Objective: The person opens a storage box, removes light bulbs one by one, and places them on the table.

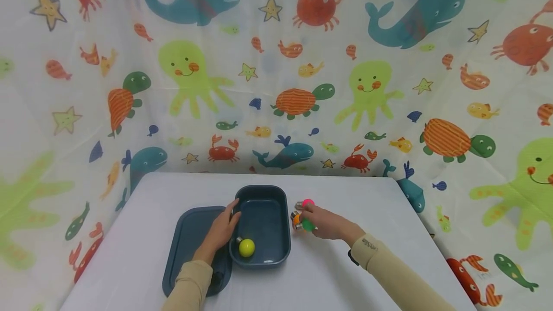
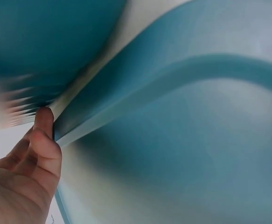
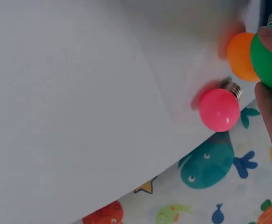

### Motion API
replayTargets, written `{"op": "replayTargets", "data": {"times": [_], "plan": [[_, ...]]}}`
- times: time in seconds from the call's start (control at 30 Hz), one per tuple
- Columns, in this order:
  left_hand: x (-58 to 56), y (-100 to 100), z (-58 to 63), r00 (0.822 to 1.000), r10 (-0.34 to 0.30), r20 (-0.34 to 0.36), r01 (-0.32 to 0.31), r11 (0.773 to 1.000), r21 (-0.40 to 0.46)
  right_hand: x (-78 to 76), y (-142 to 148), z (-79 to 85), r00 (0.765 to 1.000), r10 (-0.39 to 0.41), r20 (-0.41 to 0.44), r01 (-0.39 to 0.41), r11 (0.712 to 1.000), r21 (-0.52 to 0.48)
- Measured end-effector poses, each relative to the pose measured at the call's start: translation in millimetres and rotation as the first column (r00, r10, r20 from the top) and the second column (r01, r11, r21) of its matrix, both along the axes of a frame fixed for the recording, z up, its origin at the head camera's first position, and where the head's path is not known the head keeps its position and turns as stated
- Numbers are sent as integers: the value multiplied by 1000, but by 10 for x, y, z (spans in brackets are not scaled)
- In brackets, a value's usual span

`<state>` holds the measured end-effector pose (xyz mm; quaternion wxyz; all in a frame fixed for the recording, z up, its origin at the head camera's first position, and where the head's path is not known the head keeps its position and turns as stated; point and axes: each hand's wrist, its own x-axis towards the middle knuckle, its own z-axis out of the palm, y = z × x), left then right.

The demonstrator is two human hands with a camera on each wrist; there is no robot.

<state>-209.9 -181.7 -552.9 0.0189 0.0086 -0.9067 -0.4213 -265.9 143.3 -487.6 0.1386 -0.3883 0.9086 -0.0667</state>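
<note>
My left hand (image 1: 221,229) grips the left rim of a deep dark-blue container (image 1: 263,215). In the left wrist view, its curled fingers (image 2: 46,149) meet the edge of the container's wall. A yellow light bulb (image 1: 246,247) lies inside, near the container's front left corner. Right of the container, my right hand (image 1: 325,222) holds a green light bulb (image 1: 308,225) between thumb and fingers; the right wrist view shows this green bulb (image 3: 268,60) close up. An orange light bulb (image 1: 296,219) and a pink light bulb (image 1: 308,202) lie on the table beside that hand.
A flat blue lid (image 1: 190,234) lies on the white table (image 1: 345,277) left of the container, partly under my left forearm. A curtain (image 1: 276,61) printed with sea animals hangs behind the table and along its sides.
</note>
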Motion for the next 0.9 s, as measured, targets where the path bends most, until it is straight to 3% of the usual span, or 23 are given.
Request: {"op": "replayTargets", "data": {"times": [0.2, 0.53, 0.9], "plan": [[-2, 8, 6, 1000, 0, 8, 0, 1000, 13, 94, -22, -97, 989, 126, -83, -121, 990, 69], [7, 4, 1, 1000, -6, 20, 5, 1000, 20, 124, -40, -197, 978, 183, -103, -169, 977, 132], [21, -1, 4, 1000, -21, 23, 20, 999, 44, 96, -2, -254, 926, 295, -237, -258, 950, 175]]}}
